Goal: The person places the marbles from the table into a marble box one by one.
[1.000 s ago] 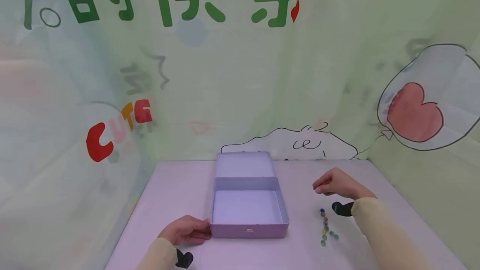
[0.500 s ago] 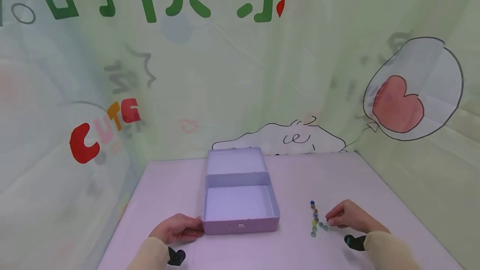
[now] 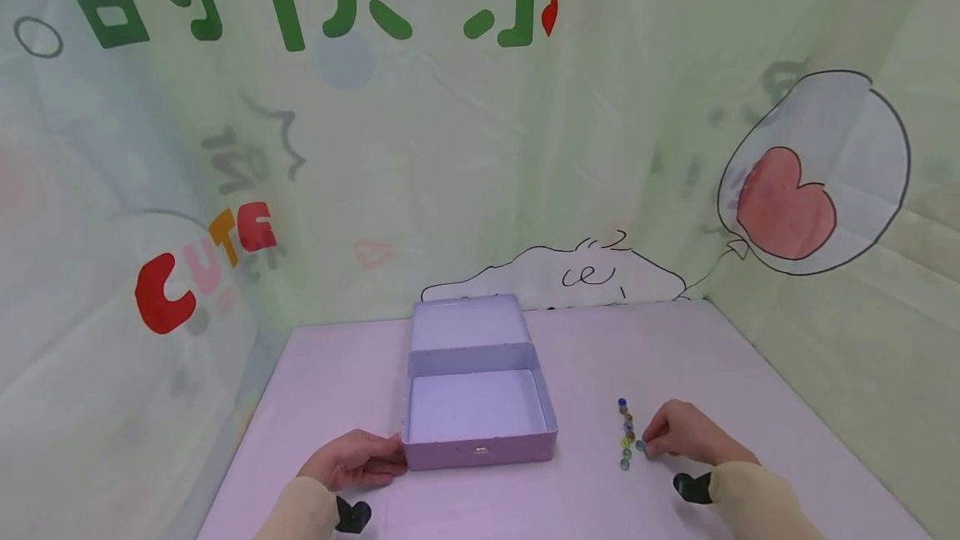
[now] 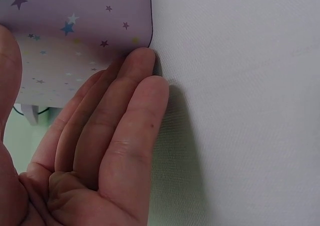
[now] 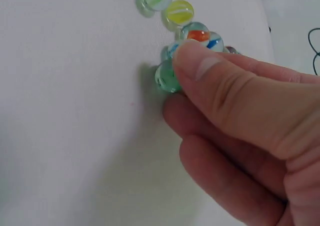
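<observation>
My left hand (image 3: 354,458) touches the front left corner of a lilac hinged box (image 3: 517,451), whose lid (image 3: 468,323) lies back. In the left wrist view the fingers (image 4: 127,121) are nearly straight against its star-patterned side. To the right of the box, my right hand (image 3: 688,433) pinches a green glass marble (image 5: 166,78) low over the table, partly hidden by the thumb. Right by those fingertips, a line of several marbles (image 3: 627,454) runs away from me, among them a yellow one (image 5: 180,12) and a blue one (image 3: 622,402).
A pale lilac table (image 3: 592,357) carries everything. Its back edge meets a printed curtain (image 3: 450,165) that also closes both sides. The box stands to the left of the marbles, with bare table between them.
The right hand has come down toward me and then left to the marbles, and now pinches one. Against the box, the left hand keeps its place. The head view has shifted slightly.
</observation>
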`<state>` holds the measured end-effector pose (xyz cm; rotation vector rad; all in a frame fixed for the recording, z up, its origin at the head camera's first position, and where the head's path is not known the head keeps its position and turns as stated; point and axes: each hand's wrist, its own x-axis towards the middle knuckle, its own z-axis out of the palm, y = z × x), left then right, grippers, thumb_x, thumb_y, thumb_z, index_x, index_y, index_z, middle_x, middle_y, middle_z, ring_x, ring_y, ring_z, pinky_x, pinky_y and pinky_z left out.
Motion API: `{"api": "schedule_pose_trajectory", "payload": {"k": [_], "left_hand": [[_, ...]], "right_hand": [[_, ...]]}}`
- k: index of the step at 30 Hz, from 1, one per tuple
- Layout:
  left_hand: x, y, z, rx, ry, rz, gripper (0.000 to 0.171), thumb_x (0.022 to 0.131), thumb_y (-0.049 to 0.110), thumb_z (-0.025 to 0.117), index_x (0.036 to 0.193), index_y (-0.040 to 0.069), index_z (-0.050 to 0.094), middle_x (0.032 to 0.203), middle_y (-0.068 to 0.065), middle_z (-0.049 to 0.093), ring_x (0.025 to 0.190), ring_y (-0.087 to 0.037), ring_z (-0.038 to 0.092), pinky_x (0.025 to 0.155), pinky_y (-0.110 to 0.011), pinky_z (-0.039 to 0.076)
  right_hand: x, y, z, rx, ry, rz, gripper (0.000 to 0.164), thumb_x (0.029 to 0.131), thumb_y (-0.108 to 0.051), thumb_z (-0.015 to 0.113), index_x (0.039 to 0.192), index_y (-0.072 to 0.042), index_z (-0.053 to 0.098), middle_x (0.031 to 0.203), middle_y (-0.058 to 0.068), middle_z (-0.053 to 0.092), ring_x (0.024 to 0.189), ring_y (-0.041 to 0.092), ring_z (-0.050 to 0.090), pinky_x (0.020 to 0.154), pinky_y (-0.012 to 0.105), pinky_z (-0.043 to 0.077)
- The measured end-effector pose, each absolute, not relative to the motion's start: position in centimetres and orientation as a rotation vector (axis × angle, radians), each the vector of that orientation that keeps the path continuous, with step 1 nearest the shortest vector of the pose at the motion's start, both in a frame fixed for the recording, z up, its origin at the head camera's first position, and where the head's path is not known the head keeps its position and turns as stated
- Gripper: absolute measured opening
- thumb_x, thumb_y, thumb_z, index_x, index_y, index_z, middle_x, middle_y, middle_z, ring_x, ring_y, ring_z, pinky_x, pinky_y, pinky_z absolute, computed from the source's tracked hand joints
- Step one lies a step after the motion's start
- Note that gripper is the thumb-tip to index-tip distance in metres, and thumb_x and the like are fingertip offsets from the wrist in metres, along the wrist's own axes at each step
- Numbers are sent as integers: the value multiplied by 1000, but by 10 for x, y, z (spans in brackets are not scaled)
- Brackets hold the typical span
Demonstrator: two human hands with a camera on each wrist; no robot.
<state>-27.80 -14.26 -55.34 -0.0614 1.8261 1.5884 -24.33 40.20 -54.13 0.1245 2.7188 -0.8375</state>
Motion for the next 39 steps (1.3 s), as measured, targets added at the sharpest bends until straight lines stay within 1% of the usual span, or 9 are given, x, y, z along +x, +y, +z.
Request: {"api": "schedule_pose_trajectory", "payload": {"k": [9,13,18,23,27,32,35,39], "left_hand": [[-276,-144,-554,-40,1817,1608,37,104,22,62,121,-10,68,112,-21,76,97,-20,76,89,-38,62],[-275,-143,-554,-29,1821,1609,37,104,22,61,122,-11,68,112,-21,76,97,-20,76,89,-37,62],[-274,-140,-552,-18,1828,1604,38,104,22,61,123,-12,67,113,-22,76,97,-20,76,90,-38,61],[-275,-141,-553,-37,1837,1604,38,104,21,61,122,-11,67,114,-23,75,98,-21,76,92,-40,61],[-277,-144,-556,-53,1849,1607,38,104,21,61,122,-11,67,113,-23,75,98,-22,76,91,-41,61],[-281,-146,-557,-89,1858,1606,39,102,24,65,122,-10,68,112,-22,76,98,-22,76,90,-40,62],[-281,-145,-556,-101,1859,1601,40,101,25,66,122,-9,69,111,-22,76,97,-22,76,89,-40,62],[-278,-143,-554,-86,1853,1605,38,102,23,65,122,-10,68,111,-22,76,98,-23,76,89,-40,62]], "right_hand": [[-245,394,-537,124,2731,-778,12,80,-3,84,88,-10,78,84,-1,71,75,15,59,68,31,54],[-242,403,-543,150,2719,-881,12,80,-6,84,91,-7,78,87,1,72,76,16,59,68,31,54],[-232,425,-550,216,2655,-1086,19,83,-13,84,100,-4,79,96,5,76,82,14,66,73,31,59],[-226,440,-539,149,2588,-1194,32,88,-20,82,108,4,76,102,11,78,88,15,71,78,34,62],[-230,440,-527,54,2565,-1221,36,90,-20,80,112,8,73,103,12,78,90,17,72,79,35,63],[-246,417,-516,-35,2561,-1255,35,90,-21,80,111,7,74,103,12,78,91,18,73,81,38,63],[-261,389,-509,-104,2555,-1287,33,89,-20,81,110,6,75,101,12,78,89,19,73,80,39,63],[-282,341,-500,-187,2557,-1306,29,87,-19,83,106,2,78,99,10,79,88,25,74,80,41,63]]}}
